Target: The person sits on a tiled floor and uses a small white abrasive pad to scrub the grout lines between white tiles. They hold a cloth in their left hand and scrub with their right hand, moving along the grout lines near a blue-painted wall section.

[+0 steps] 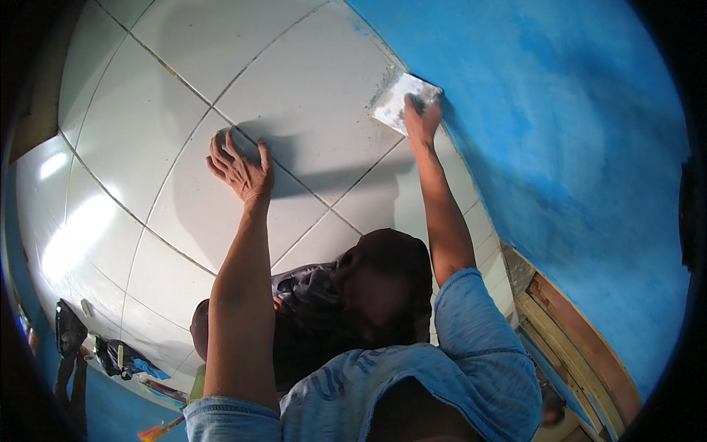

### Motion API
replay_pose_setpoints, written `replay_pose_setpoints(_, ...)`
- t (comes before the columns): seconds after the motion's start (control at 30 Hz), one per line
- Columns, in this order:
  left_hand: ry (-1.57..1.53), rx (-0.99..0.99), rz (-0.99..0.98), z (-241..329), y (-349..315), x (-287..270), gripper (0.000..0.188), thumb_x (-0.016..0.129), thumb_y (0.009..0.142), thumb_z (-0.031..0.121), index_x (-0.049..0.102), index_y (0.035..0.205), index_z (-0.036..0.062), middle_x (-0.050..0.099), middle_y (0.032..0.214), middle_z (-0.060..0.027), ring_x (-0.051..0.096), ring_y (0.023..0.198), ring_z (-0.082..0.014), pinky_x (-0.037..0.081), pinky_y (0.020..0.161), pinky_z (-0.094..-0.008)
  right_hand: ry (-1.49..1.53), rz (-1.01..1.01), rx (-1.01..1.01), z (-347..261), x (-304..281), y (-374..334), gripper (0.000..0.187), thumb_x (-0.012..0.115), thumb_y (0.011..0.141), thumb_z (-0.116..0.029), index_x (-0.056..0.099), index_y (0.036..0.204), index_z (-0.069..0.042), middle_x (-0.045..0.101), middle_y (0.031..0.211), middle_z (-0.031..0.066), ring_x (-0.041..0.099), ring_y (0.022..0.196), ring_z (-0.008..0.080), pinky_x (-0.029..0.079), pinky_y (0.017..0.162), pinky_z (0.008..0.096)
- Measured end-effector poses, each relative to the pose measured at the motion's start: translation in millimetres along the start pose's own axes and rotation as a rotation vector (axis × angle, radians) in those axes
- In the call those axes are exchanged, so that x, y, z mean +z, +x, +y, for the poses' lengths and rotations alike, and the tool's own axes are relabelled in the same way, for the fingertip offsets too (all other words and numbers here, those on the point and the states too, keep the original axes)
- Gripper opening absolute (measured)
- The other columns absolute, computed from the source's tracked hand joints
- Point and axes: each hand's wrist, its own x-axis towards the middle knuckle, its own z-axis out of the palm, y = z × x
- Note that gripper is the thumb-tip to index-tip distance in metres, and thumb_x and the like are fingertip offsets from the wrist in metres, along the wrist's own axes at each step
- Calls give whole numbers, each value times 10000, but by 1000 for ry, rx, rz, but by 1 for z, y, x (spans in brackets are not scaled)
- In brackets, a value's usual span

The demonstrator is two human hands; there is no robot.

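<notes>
My right hand (423, 121) grips a flat, squarish white sheet (392, 105) with grey smudges, its thumb lying on top. I cannot tell whether the sheet is paper, cloth or a stiff card. It rests on the pale tiled floor (309, 96) against the foot of the blue wall (545, 147). Grey dust and crumbs (383, 82) lie along its far left edge. My left hand (241, 166) leans on the floor further left, fingers spread and holding nothing, close to a tile joint.
At the right, a wooden door frame (567, 339) begins where the blue wall ends. Far to the lower left lie a black bag-like thing (70, 328) and a dark bundle (118, 357). An orange-tipped brush or broom (156, 432) shows near the lower edge. My bent knees (387, 287) are between my arms.
</notes>
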Motion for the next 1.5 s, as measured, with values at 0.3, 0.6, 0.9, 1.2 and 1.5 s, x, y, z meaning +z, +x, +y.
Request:
replay_pose_setpoints(0.3, 15, -23, -14, 1, 2, -1, 671, 505, 804, 465, 345, 1316, 64, 286, 1372, -161, 185, 1344, -280, 71, 1102, -488, 39, 26, 63, -32, 36, -3, 471, 685, 742, -103, 471, 1096, 122, 591, 994, 213, 603, 880, 286, 493, 748, 359)
replay_pose_setpoints(0.6, -2, -39, -38, 5, 3, -4, 670, 502, 798, 468, 346, 1310, 67, 278, 1375, -159, 175, 1349, -277, 67, 1103, -490, 53, -170, 254, 6, -94, -52, 392, 634, 817, -68, 508, 1179, 15, 585, 1088, 101, 581, 938, 186, 484, 791, 310)
replay_pose_setpoints(0.9, 4, -32, -44, 1, -1, 1, 667, 496, 801, 474, 352, 1313, 72, 270, 1382, -157, 170, 1350, -277, 69, 1103, -494, -162, -280, -71, -5, -6, -53, 280, 645, 809, -75, 523, 1029, 49, 621, 930, 160, 605, 819, 230, 480, 735, 361)
replay_pose_setpoints(1.2, -8, -24, -33, 2, 1, 3, 681, 493, 807, 487, 340, 1325, 73, 275, 1377, -163, 171, 1349, -281, 57, 1102, -497, -144, -106, -134, 18, -2, -59, 365, 668, 768, -102, 537, 1065, 64, 614, 995, 201, 617, 905, 310, 483, 780, 368)
replay_pose_setpoints(1.5, -6, -14, -37, 3, 2, 0, 672, 483, 817, 479, 342, 1320, 56, 268, 1386, -164, 173, 1348, -279, 63, 1102, -488, 270, 143, 254, 11, -58, -60, 371, 599, 819, -11, 480, 1168, 34, 568, 1122, 135, 590, 939, 237, 496, 764, 348)
